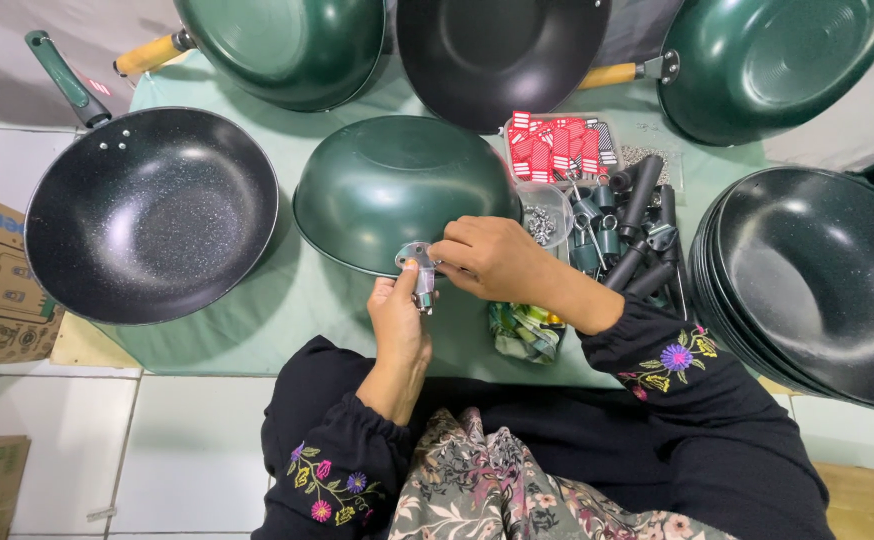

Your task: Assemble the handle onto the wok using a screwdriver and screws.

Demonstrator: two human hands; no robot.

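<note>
A person sits at a green tabletop [257,330] with pans all around. Right in front of them a green pan [392,190] lies upside down, with its round bottom facing up.

Both hands meet at the near edge of that pan. The left hand [400,318] holds a small silver metal bracket [419,272] from below, pinched between thumb and fingers. The bracket touches the rim of the upside-down pan. The right hand [489,258] comes in from the side, and its fingertips press on the top of the same bracket. It may be pinching a little screw there too, but that part is too small to see well.

Just to the right of the hands sits a clear bowl of small silver screws [541,222]. Beside it lies a pile of dark handles [635,235]. Behind those is a tray of red and white packets [560,147].

To the left rests a big black pan with a green handle [147,215], open side up. To the right stands a stack of black pans [817,280]. More pans lean along the far edge of the tabletop, two of them with wooden handles.
</note>
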